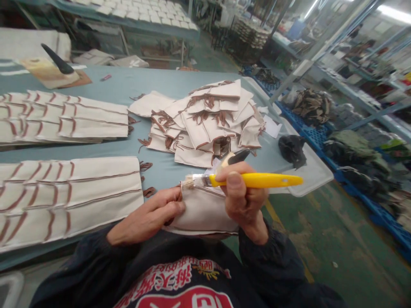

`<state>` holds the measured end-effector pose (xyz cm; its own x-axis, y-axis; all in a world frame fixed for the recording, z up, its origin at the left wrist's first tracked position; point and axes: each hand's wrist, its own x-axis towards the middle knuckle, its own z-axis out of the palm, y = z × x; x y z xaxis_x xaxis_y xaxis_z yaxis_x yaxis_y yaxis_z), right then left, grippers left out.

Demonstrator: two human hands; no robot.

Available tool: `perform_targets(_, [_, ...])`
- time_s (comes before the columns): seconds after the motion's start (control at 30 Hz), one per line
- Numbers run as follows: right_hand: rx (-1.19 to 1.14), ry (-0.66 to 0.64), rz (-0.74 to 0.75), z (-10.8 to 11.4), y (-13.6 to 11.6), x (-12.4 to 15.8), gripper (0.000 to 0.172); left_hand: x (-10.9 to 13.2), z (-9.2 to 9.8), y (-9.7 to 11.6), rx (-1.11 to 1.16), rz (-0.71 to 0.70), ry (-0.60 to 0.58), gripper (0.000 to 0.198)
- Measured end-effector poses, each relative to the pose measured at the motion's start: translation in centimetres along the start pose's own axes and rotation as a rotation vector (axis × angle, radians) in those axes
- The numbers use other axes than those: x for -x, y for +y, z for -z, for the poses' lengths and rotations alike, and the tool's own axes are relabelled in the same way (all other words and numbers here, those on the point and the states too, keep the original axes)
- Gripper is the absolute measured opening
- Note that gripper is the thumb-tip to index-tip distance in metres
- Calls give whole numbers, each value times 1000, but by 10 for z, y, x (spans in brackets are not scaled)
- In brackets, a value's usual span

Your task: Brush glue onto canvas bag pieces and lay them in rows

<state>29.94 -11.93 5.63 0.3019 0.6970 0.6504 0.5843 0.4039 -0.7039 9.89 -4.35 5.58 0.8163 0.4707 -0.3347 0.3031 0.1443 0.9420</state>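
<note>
My right hand is closed around a paintbrush with a yellow handle. Its pale bristles point left and lie at the top left corner of a cream fabric piece with brown edging. My left hand pinches the left edge of that same piece, thumb on top. The piece rests at the table's front edge, close to my body. Just behind the brush, a second tool with a black handle is partly hidden by my right hand.
Left on the blue-green table lie overlapping rows of cream pieces. A loose heap of similar pieces with brown cords lies beyond my hands. A black bag sits on a clear tray at right. Blue pallets hold fabric piles.
</note>
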Motion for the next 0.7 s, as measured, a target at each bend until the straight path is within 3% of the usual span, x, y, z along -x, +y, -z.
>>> perform_targets(0.1, [-37,20,-49,6,-3,5,25,0,0,-4,83,13,-30,22])
perform_targets(0.23, [-5,-74,-18,4,-2,8,24,0,-1,-5,90,14,-8,22])
perform_targets(0.37, [-30,20,1,-1,-1,7,24,-2,-1,-10,59,39,24,24])
perform_targets(0.5, [1,-56,36,-2,-2,8,21,-4,-3,-11,23,-25,4,24])
perform_targets(0.6, [26,30,27,5,1,9,21,-3,-7,-9,-109,-158,39,25])
perform_targets(0.63, [42,81,14,10,1,10,21,-3,-9,-10,-195,-240,65,25])
perform_targets(0.7, [104,61,13,22,-2,10,22,-3,-14,-13,-390,-424,132,26])
